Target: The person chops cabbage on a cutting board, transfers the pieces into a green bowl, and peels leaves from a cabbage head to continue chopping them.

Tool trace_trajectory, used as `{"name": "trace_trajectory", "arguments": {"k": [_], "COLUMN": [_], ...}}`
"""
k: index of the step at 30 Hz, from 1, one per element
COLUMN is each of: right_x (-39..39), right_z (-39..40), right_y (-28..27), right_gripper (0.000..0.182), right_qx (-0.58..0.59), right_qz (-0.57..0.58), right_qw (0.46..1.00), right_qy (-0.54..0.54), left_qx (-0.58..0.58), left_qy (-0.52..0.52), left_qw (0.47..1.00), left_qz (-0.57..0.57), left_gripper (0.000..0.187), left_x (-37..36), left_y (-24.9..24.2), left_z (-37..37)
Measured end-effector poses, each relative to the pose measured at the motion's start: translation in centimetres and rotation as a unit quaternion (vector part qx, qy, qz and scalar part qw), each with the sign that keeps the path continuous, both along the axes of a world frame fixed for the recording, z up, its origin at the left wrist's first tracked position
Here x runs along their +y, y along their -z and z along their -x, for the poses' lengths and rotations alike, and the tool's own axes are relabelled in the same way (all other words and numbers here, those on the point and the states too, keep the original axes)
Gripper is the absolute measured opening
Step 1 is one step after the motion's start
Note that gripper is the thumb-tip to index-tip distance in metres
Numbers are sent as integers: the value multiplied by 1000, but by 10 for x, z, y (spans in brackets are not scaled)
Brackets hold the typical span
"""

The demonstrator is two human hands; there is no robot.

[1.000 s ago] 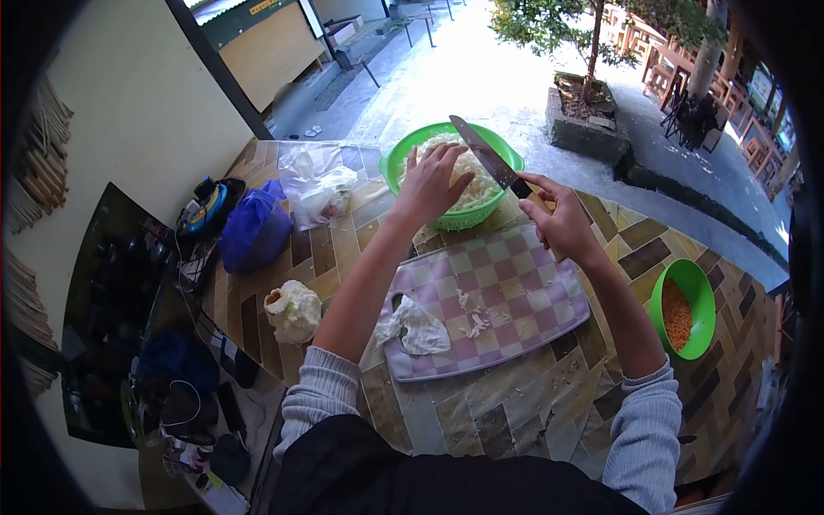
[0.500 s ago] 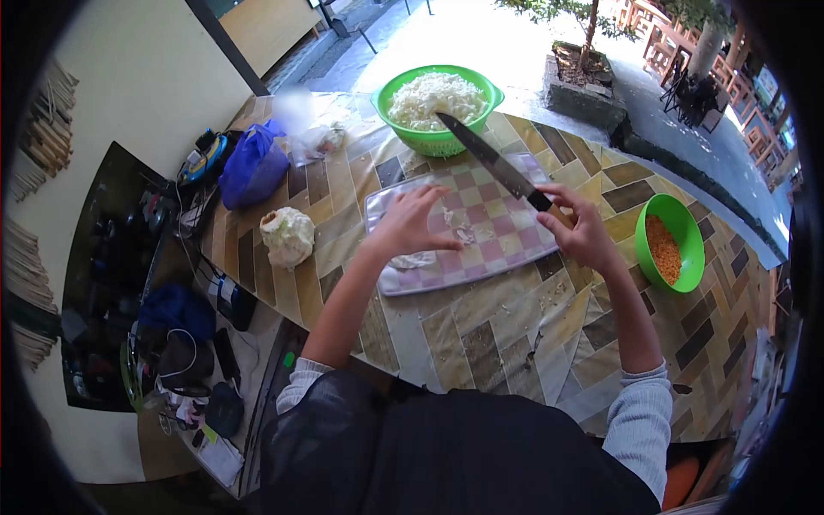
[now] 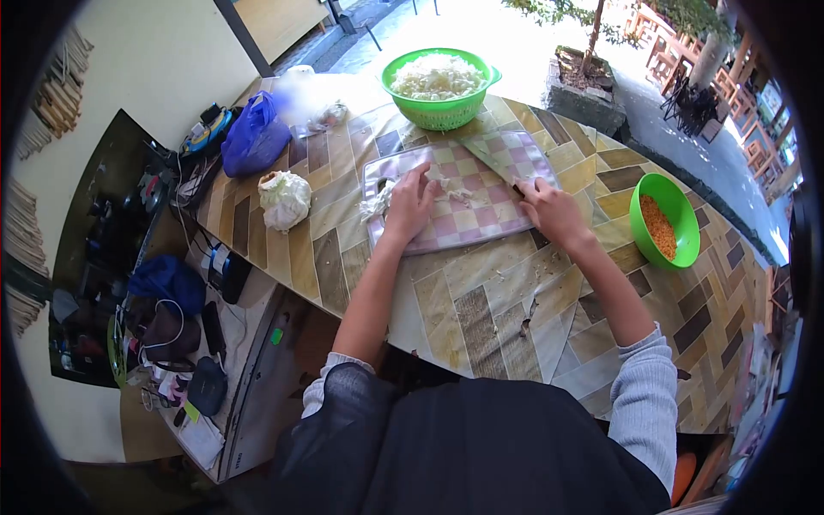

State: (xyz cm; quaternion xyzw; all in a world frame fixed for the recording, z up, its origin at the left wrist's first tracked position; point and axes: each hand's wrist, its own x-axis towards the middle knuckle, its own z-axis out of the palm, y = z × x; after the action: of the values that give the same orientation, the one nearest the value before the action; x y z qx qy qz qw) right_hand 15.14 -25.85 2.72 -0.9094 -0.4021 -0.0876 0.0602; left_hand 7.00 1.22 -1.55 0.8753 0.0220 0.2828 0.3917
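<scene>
A person in grey ribbed sleeves and a dark apron leans over a bench (image 3: 481,326) covered in a tile-patterned, glossy sheet, where pale shavings lie scattered nearest the body. On the checked pink-and-white cutting board (image 3: 481,225), a thin rounded-corner rectangle, the left hand (image 3: 410,204) lies flat with fingers spread, pressing on white vegetable scraps (image 3: 378,202) at the board's left end, grasping nothing firmly. The right hand (image 3: 549,210) is clenched round the dark handle of a long knife (image 3: 491,156), its blade laid low across the board's far right corner and pointing away. To sweep the scraps well, it seems wise to keep the blade flat and its edge turned from the left fingers, and to gather in short strokes. To the left on the bench sits a lumpy, pale cabbage stump (image 3: 284,197); at the right, a smooth green bowl (image 3: 639,225) holds orange lentil-like grains. Farther off stand a perforated green colander (image 3: 442,112) heaped with shredded white cabbage, a crumpled blue plastic bag (image 3: 255,137) and a clear bag (image 3: 322,114).
</scene>
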Motion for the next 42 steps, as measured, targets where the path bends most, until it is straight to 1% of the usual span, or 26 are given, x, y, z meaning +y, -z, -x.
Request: {"name": "trace_trajectory", "arguments": {"k": [2, 3, 5, 6, 9, 12, 13, 16, 19, 22, 25, 28, 29, 32, 35, 38, 41, 42], "right_x": [14, 24, 46, 58, 101, 139, 149, 149, 133, 119, 108, 107, 109, 117, 110, 95, 83, 81], "right_z": [-1, 4, 1, -2, -8, -35, -50, -38, -10, -5, -17, -29, -33, -38, -27, -25, -33, -32], "right_y": [-1, -12, -10, -8, 5, 25, 43, 26, 20, 21, 11, -4, -2, 15, 17, 5, -1, -3], "right_gripper": [31, 28, 31, 33, 39, 45, 39, 27, 17, 14, 11, 11, 14, 15, 17, 22, 28, 28], "right_qx": [-17, 4, 78, 114, 94, 131, 135, 191, 204, 178, 228, 271, 266, 255, 199, 251, 289, 272], "right_qz": [29, 0, -64, -98, -143, -154, -166, -159, -184, -185, -187, -252, -264, -258, -217, -125, -80, -109], "right_qw": [999, 1000, 991, 981, 969, 965, 961, 945, 931, 939, 932, 909, 906, 904, 907, 913, 919, 921], "right_qy": [-2, -21, -89, -122, -178, -169, -173, -213, -240, -228, -209, -190, -197, -226, -302, -297, -258, -258], "left_qx": [-29, -41, -63, -49, -17, -44, -42, -33, -24, -13, 11, 21, 22, 38, 18, 28, 27, 29], "left_qy": [-3, -2, -2, -6, -10, -15, -18, -23, -20, -27, -31, -28, -27, -22, -23, -21, -23, -24], "left_qw": [999, 999, 998, 999, 999, 997, 997, 998, 998, 999, 999, 999, 999, 999, 1000, 999, 999, 999], "left_qz": [-20, -7, 14, 23, 49, 63, 60, 56, 62, 32, 19, 9, 7, 12, 9, 15, 20, 14], "left_gripper": [37, 36, 34, 34, 34, 36, 37, 36, 35, 34, 35, 35, 35, 35, 35, 34, 33, 33], "left_x": [2, 1, 1, 0, -3, -2, -1, 0, -2, -3, -4, -6, -6, -5, -5, -6, -6, -7], "left_y": [9, 9, 8, 5, 1, 3, 3, 0, -2, -2, -6, -8, -9, -11, -9, -11, -10, -9], "left_z": [-5, -5, -5, -4, -2, -2, -1, -2, -2, -2, -1, -2, -1, 1, 0, 2, 0, 0]}}
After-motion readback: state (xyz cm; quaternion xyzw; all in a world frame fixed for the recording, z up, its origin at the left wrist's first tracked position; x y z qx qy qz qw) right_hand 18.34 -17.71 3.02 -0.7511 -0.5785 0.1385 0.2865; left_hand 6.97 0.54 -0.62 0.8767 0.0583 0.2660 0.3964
